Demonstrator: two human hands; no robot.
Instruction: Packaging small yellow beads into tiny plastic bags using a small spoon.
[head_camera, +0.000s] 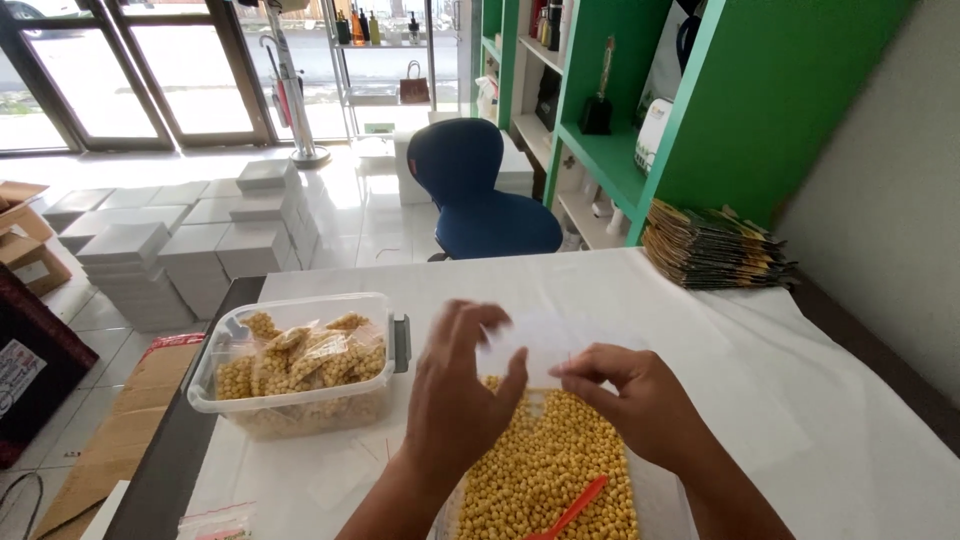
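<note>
- Above the near edge of the white surface, the left hand and the right hand are meeting over a small clear plastic bag, each pinching it between thumb and fingertips while the other fingers are curling loosely.
- The bag is hanging between the two hands, blurred and nearly see-through, so its contents cannot be told.
- Directly beneath the hands, a clear tub of loose yellow round snacks is sitting on the surface, with an orange scoop lying in the heap at the bottom edge of the view.
- To the left, a clear lidless container is standing on the surface, holding small filled packets of the same yellow snacks.
- At the far right corner of the surface, a stack of dark pouches is lying beside a green shelf unit.
- Beyond the surface, a blue chair is standing on the tiled floor, and stacks of white boxes are sitting to the left of it.
</note>
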